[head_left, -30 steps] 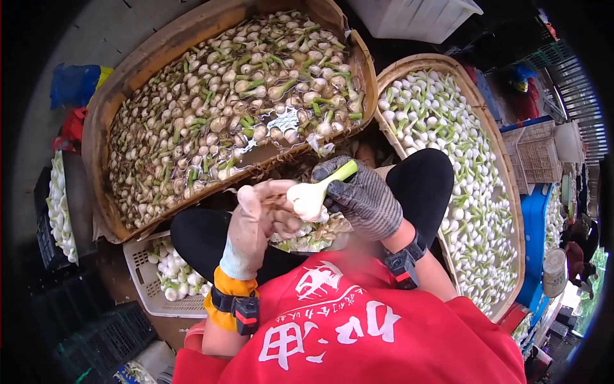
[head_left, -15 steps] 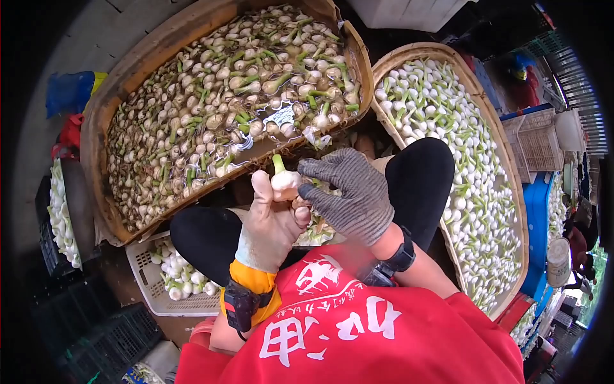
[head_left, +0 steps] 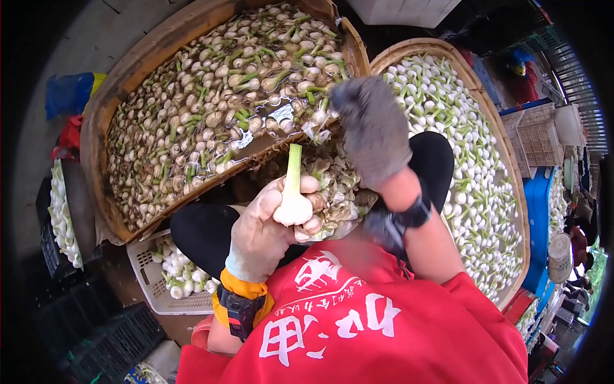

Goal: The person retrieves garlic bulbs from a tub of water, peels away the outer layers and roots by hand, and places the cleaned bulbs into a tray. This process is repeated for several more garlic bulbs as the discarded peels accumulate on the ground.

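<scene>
My left hand point(head_left: 262, 224), in a pale glove, is closed around a white garlic bulb point(head_left: 293, 208) with its green stem pointing up. My right hand point(head_left: 371, 125), in a dark grey glove, is raised at the front edge of the big tub point(head_left: 355, 48), away from the bulb; motion blurs it and its fingers cannot be made out. That tub holds many unpeeled bulbs in water. Below and between the hands lies a heap of peeled skins point(head_left: 339, 185).
A second tub point(head_left: 521, 217) on the right is full of clean white bulbs. At the lower left stands a white basket point(head_left: 150, 288) with bulbs. Dark crates point(head_left: 118, 339) are at the left, a white bin point(head_left: 409, 9) at the top, a wicker basket point(head_left: 537, 144) farther right.
My right hand has left the bulb and moved up and right. The bulb, held upright in my left hand, now sits lower and shows a smooth white surface.
</scene>
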The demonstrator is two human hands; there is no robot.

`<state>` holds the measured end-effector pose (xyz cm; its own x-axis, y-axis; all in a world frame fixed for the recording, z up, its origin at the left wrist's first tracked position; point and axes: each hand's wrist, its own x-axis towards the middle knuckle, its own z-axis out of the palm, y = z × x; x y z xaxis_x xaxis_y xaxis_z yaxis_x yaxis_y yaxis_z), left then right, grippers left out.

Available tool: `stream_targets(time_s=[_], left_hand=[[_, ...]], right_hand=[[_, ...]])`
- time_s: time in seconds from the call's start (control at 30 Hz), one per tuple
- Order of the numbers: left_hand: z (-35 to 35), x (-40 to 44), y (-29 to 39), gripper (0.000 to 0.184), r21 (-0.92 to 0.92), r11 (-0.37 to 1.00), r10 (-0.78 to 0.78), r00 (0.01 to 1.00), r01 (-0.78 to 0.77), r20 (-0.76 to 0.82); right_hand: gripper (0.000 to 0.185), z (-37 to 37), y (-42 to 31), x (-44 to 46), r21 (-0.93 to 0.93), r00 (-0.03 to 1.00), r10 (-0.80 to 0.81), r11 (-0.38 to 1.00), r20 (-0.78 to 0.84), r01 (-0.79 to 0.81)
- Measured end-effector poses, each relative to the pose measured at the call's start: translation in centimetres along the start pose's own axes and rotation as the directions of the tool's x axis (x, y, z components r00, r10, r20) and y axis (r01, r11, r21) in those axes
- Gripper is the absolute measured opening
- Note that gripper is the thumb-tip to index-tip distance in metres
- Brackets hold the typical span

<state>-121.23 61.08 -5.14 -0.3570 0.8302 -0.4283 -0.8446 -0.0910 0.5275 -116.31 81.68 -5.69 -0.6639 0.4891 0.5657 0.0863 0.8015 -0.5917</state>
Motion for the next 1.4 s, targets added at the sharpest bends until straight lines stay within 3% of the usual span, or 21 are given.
stream_targets(time_s=[0.07,0.17,0.23,0.33,0.4,0.53,0.6,0.67,0.73,0.8,0.83,0.9,0.93,0.97,1.0,1.07,1.17,1.2,1.27,1.33,1.4], left_hand=[[-0.7,-0.1,-0.3,0.043,-0.017,0.999,0.032,0.997,-0.031,0.069],[-0.4,-0.3,0.0,0.049,-0.096,0.995,0.038,0.996,-0.030,0.079],[-0.8,0.2,-0.2,0.048,-0.025,0.998,0.064,0.996,-0.063,0.066],[-0.3,0.6,-0.7,0.040,0.124,0.986,0.115,0.993,-0.112,-0.015],[-0.2,0.9,-0.7,0.035,0.500,0.864,0.152,0.978,-0.061,-0.143],[-0.1,1.1,-0.7,0.038,0.517,0.852,0.170,0.979,-0.087,-0.114],[-0.2,0.6,-0.2,0.044,0.434,0.899,0.101,0.993,-0.062,-0.066],[-0.6,0.0,0.0,0.052,0.081,0.996,0.036,0.993,-0.045,0.113],[-1.8,0.1,-0.3,0.061,0.078,0.996,0.021,0.982,-0.036,0.185],[-1.6,0.1,0.1,0.061,0.052,0.999,-0.002,0.974,-0.010,0.228],[-1.5,0.2,0.1,0.061,0.054,0.999,-0.004,0.973,-0.009,0.230],[-1.3,1.0,0.4,0.050,0.589,0.805,0.127,0.991,-0.076,-0.045],[-0.9,1.5,1.0,0.050,0.589,0.805,0.125,0.991,-0.077,-0.041],[-0.1,1.7,2.1,0.038,0.917,0.287,0.414,0.899,-0.278,0.143],[0.4,1.7,2.8,0.025,0.888,-0.360,0.512,0.735,-0.285,0.443],[0.4,1.4,2.1,0.025,0.904,-0.313,0.526,0.739,-0.291,0.420],[-1.4,2.5,0.5,0.026,0.844,-0.404,0.706,0.466,-0.353,0.534],[-1.7,2.7,0.4,0.026,0.843,-0.405,0.705,0.467,-0.354,0.535],[-2.2,2.9,0.3,0.017,0.925,0.020,0.760,0.607,-0.381,0.233],[-3.0,2.9,0.6,0.021,0.632,0.641,0.681,0.703,-0.436,-0.206],[-6.7,2.4,2.3,0.023,0.494,0.715,0.669,0.691,-0.495,-0.275]], right_hand=[[0.011,0.6,3.6,2.9,-0.139,0.987,0.004,0.990,-0.159,-0.027],[0.020,0.2,2.6,0.8,-0.202,0.951,0.307,0.935,0.045,-0.292],[0.024,0.7,1.7,-2.5,0.012,0.932,0.191,0.979,0.308,-0.204],[0.029,0.0,-1.2,-4.1,0.329,0.792,0.289,0.793,0.538,-0.513],[0.033,-0.4,-2.8,-3.8,0.216,0.770,0.252,0.867,0.586,-0.448],[0.029,-0.8,-3.1,-3.7,0.237,0.784,0.147,0.906,0.603,-0.352],[0.025,-0.3,-2.7,-4.5,0.354,0.844,0.094,0.879,0.529,-0.319],[0.023,-0.6,-2.8,-4.5,0.420,0.839,0.080,0.838,0.538,-0.349],[0.021,-0.6,-2.8,-4.6,0.399,0.826,0.093,0.842,0.555,-0.363],[0.021,0.1,-1.9,-5.1,0.456,0.887,-0.214,0.890,0.409,0.004],[0.021,0.1,-1.8,-5.3,0.455,0.889,-0.212,0.891,0.407,0.004],[0.023,0.0,-2.0,-5.2,0.353,0.851,0.013,0.906,0.525,-0.232],[0.023,0.0,-2.2,-5.2,0.350,0.852,0.016,0.908,0.523,-0.232],[0.024,0.1,-2.6,-5.3,0.269,0.874,0.090,0.932,0.478,-0.243],[0.025,0.3,-3.0,-5.3,0.189,0.892,0.158,0.948,0.423,-0.257],[0.024,0.2,-3.5,-5.2,0.189,0.861,0.237,0.917,0.450,-0.351],[0.014,1.6,-2.3,-5.8,0.411,0.839,0.272,0.774,0.472,-0.482],[0.014,2.6,-1.2,-6.6,0.411,0.839,0.273,0.774,0.471,-0.483],[0.022,4.4,0.6,-7.6,0.389,0.981,-0.175,0.912,0.088,0.128],[0.032,2.5,0.8,-8.9,0.493,0.969,-0.081,0.869,0.232,-0.045],[0.033,-0.5,2.2,-9.5,0.450,0.863,-0.176,0.891,0.474,-0.065]])
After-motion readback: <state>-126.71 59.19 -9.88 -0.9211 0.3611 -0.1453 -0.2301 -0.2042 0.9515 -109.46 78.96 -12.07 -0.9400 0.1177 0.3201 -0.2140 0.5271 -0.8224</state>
